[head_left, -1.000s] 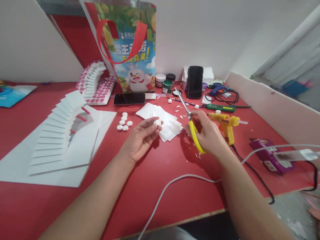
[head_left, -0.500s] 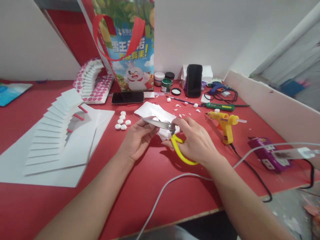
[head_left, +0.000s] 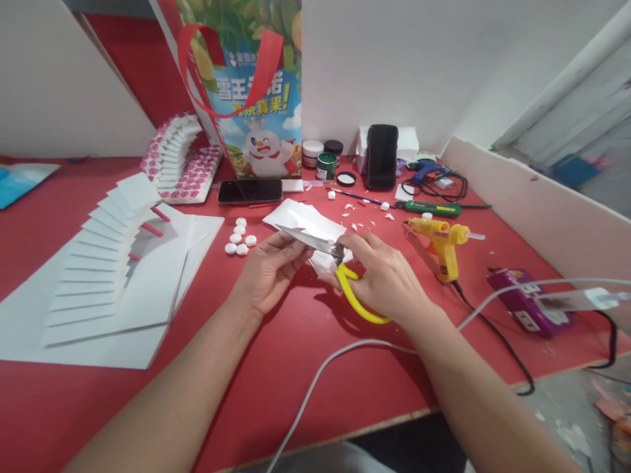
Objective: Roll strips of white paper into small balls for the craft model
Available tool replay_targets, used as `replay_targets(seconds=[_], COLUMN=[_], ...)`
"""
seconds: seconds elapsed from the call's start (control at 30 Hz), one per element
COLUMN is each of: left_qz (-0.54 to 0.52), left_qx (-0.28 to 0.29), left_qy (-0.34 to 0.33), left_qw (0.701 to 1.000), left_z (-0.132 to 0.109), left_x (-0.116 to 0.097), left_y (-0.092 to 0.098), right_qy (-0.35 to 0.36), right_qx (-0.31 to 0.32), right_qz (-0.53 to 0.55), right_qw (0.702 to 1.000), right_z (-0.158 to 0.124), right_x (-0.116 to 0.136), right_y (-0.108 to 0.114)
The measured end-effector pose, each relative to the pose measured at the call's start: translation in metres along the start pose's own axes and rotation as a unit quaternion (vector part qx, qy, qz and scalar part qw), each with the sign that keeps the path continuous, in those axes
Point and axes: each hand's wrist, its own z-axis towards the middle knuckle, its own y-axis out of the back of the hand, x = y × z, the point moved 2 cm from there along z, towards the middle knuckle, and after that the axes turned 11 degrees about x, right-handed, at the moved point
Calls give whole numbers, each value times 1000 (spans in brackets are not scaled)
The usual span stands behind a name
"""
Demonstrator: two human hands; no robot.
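Yellow-handled scissors (head_left: 355, 299) are in my right hand (head_left: 389, 279), whose fingers wrap round the pivot and the upper handle. Their metal blades point left over my left hand (head_left: 269, 269). My left fingers are pinched together beneath the blades; what they hold is hidden by the blades and fingers. White paper (head_left: 305, 218) lies just behind the blades, with another crumpled white piece (head_left: 324, 261) between the hands. Several small round white pieces (head_left: 235, 238) sit left of the paper.
At left, a fanned white stepped model (head_left: 98, 249) rests on white boards (head_left: 148, 309). A yellow glue gun (head_left: 444, 246) and a purple box (head_left: 527, 302) are at right. Behind stand a printed bag (head_left: 266, 98), paint jars (head_left: 325, 166) and a dark phone (head_left: 382, 156). A pale cable (head_left: 325, 364) crosses the front.
The whole view has shifted very slightly. The scissor blades are tilted a little differently above my left fingers; both hands keep nearly the same place.
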Motion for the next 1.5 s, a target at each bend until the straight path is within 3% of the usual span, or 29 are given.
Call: replay_targets(seconds=[0.3, 0.53, 0.8, 1.03, 1.2, 1.5], left_qz=[-16, 1, -2, 7, -17, -32], left_qx=[1, -25, 6, 25, 11, -8], left_qy=[3, 7, 29, 27, 0, -15], left_qw=[1000, 1000, 1000, 999, 1000, 999], left_z=[0, 0, -2, -2, -3, 1], left_x=[-2, -2, -3, -2, -2, -3], left_y=[-2, 0, -5, -4, -4, -2], right_qy=[-12, -6, -85, -105, -91, 6], right_qx=[4, 8, -75, -85, -63, 30], right_qz=[-39, 3, 105, 111, 139, 109], right_qw=[999, 1000, 988, 985, 984, 994], right_z=[0, 0, 3, 4, 4, 2], right_x=[2, -2, -11, -15, -13, 1], right_y=[0, -2, 6, 6, 6, 4])
